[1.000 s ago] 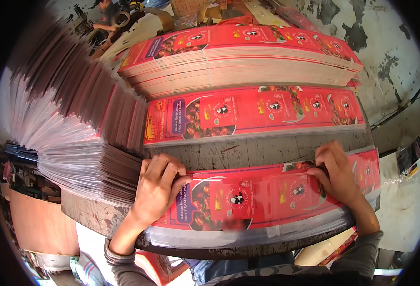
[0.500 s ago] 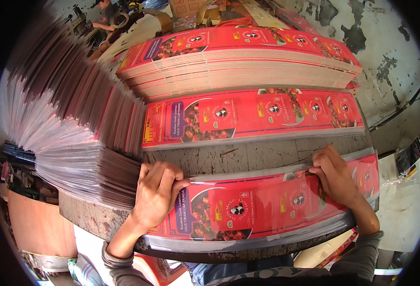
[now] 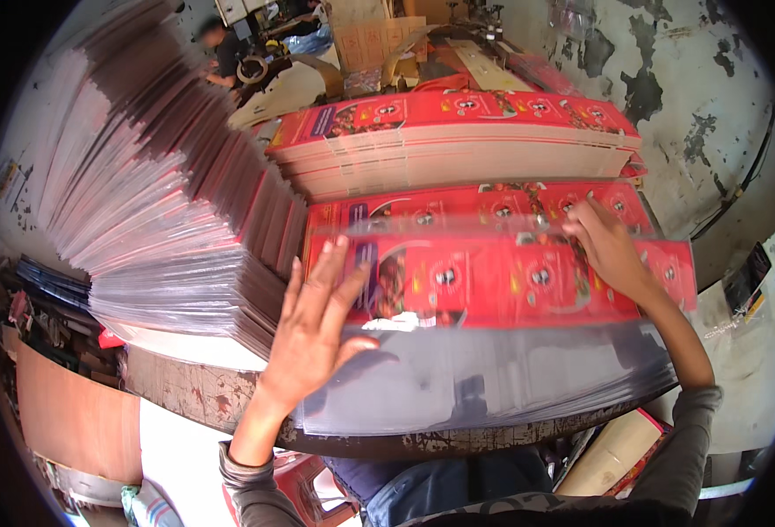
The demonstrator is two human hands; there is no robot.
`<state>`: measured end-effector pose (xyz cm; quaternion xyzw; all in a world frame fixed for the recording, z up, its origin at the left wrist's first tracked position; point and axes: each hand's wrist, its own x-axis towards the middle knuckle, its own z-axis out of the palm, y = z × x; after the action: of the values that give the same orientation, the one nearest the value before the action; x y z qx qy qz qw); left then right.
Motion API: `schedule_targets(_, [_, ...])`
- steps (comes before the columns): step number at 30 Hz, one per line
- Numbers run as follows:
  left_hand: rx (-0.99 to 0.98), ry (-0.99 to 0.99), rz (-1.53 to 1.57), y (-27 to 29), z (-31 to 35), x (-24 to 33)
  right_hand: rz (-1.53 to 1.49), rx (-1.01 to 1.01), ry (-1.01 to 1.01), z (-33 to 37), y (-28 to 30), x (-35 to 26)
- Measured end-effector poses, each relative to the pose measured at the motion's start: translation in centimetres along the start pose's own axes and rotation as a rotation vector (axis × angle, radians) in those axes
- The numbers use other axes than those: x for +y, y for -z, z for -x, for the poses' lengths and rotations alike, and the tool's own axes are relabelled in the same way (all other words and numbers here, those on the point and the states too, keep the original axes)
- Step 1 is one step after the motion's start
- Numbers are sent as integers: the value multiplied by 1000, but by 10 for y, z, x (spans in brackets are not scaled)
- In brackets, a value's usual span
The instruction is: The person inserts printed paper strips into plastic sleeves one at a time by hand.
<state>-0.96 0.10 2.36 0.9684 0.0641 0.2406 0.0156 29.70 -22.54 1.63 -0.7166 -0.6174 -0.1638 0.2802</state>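
A long red printed strip [image 3: 484, 303], covered with clear film, is raised and blurred by motion between the near and middle piles. My right hand [image 3: 612, 246] pinches its far edge toward the right end. My left hand [image 3: 313, 321] is open, fingers spread, at the strip's left end; whether it presses on the strip is hard to tell. Below lies a pile of clear plastic sheets [image 3: 510, 378], its top bare. Just beyond, the raised strip partly covers a pile of red printed strips [image 3: 471, 200].
Farther back stands a tall stack of red printed strips [image 3: 493, 145]. A high, fanned pile of film-covered sheets [image 3: 159, 211] leans at the left. The worn table [image 3: 185, 386] has a curved near edge. Another person [image 3: 225, 53] sits at the far left, near a peeling wall [image 3: 686, 79].
The red strip has lifted off the near plastic pile and moved away toward the middle pile. My right hand went with it; my left hand let go of the edge and spread its fingers.
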Motion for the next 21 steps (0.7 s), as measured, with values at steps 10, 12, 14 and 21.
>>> schedule_targets(10, [-334,-8,186,-29,12,-6,300,-70,10,-54,-36,-5])
schedule_targets(12, [-341,0,172,-29,10,-4,253,-292,40,-40,-34,-24])
schedule_targets(14, [-353,-6,160,-28,7,-4,208,-510,55,-28,-39,-30])
schedule_targets(21, [-342,5,139,-32,5,-5,372,-304,99,-29,-64,-19])
